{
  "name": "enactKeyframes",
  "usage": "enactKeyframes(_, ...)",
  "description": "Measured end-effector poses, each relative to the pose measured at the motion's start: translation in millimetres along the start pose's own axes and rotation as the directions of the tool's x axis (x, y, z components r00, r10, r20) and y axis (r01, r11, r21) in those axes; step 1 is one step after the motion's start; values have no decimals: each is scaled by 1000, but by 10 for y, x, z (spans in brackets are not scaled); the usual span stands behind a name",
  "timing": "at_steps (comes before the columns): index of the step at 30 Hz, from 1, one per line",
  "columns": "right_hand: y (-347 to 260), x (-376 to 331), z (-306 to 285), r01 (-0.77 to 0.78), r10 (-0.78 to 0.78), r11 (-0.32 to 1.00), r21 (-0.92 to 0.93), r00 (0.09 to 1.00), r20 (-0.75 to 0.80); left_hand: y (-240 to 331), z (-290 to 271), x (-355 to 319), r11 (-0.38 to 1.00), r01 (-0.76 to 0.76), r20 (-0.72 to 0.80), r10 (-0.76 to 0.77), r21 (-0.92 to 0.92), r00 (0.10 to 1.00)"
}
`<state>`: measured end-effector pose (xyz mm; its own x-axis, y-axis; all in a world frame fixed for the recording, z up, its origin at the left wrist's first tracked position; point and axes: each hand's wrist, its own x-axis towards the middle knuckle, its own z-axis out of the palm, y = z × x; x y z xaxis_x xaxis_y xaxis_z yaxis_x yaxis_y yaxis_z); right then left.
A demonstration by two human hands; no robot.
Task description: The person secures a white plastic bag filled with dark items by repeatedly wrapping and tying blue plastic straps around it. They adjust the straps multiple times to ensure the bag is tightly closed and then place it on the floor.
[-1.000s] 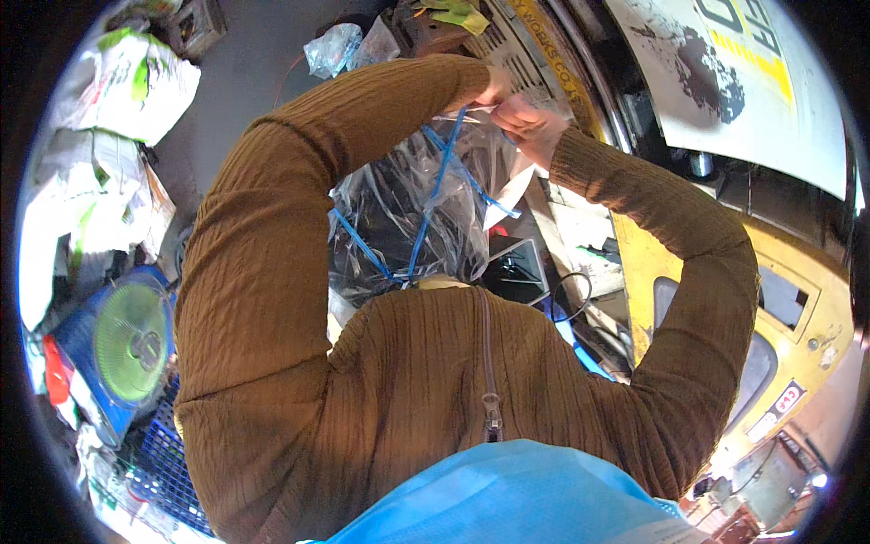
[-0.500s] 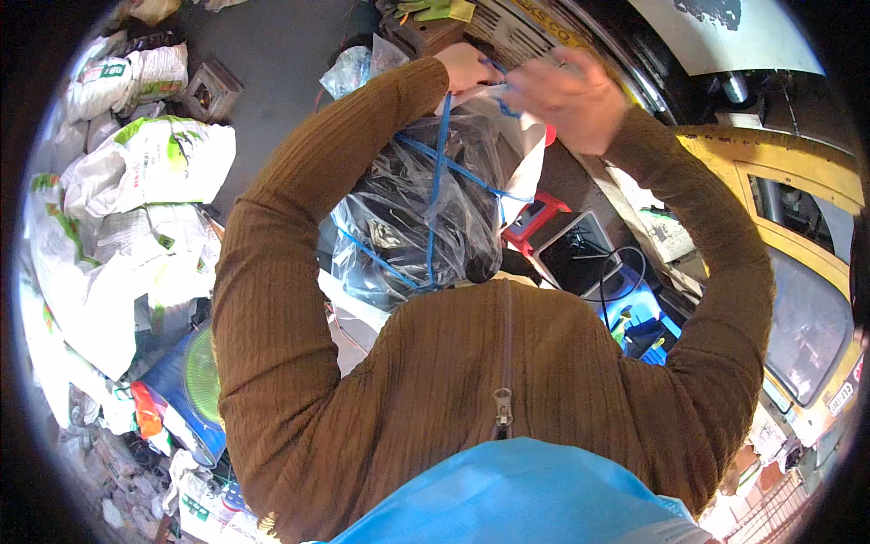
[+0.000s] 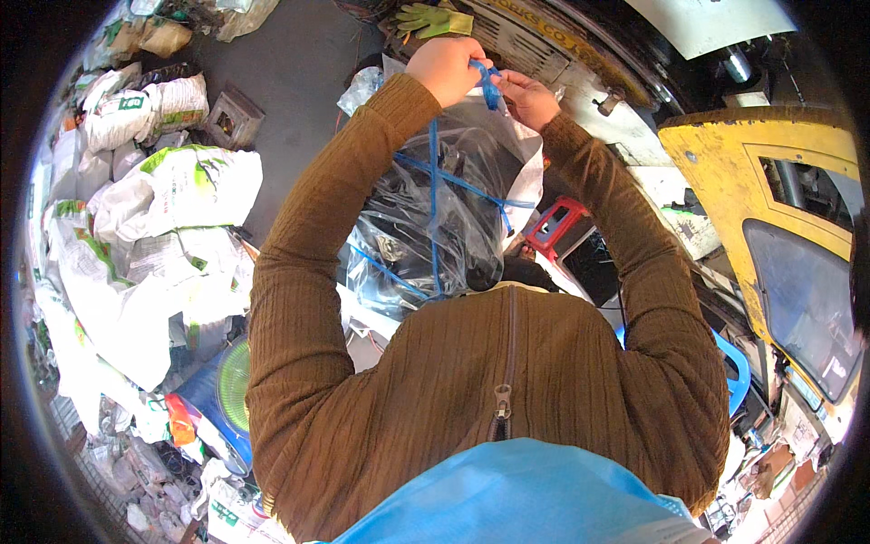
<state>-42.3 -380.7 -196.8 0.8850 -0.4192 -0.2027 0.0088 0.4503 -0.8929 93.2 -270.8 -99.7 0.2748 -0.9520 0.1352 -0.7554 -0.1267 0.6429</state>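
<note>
A large clear plastic bag (image 3: pixel 385 213) full of dark items sits in front of me, with blue plastic twine (image 3: pixel 435 195) running crosswise round it. At its far end, both my hands pinch the loose blue twine. My left hand (image 3: pixel 442 72) is closed on one part of it, knuckles up. Just to its right, my right hand (image 3: pixel 535 102) grips the twine between thumb and fingers, and a flattened blue loop shows between the two. What the dark items are cannot be made out through the plastic. White sheeting (image 3: pixel 530 168) lies along the bag's right side.
White sacks (image 3: pixel 204 186) pile up on the left, near a fan with a green grille (image 3: pixel 234 385). Yellow-green gloves (image 3: pixel 433 20) lie beyond my hands. A red plastic stool (image 3: pixel 555 227) stands right of the bag, and a yellow metal panel (image 3: pixel 716 172) is farther right.
My right hand has come from a blurred, raised position down and in to the twine beside my left hand. The whole view has shifted slightly to the right.
</note>
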Motion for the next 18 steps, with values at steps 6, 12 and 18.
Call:
enactKeyframes(6, -196, -152, -85, -301, 261, 939, -169, 940, -221, 40, 79, -30, 997, -52, -217, 64, 59, 974)
enactKeyframes(12, 261, -174, -82, -101, 93, 983, 151, 994, 60, -5, 123, -1, 999, -44, -198, 45, 12, 979)
enactKeyframes(18, 77, -187, 63, -23, 81, 961, 275, 976, -201, -33, -34, -6, 990, -46, 67, 38, 130, 997)
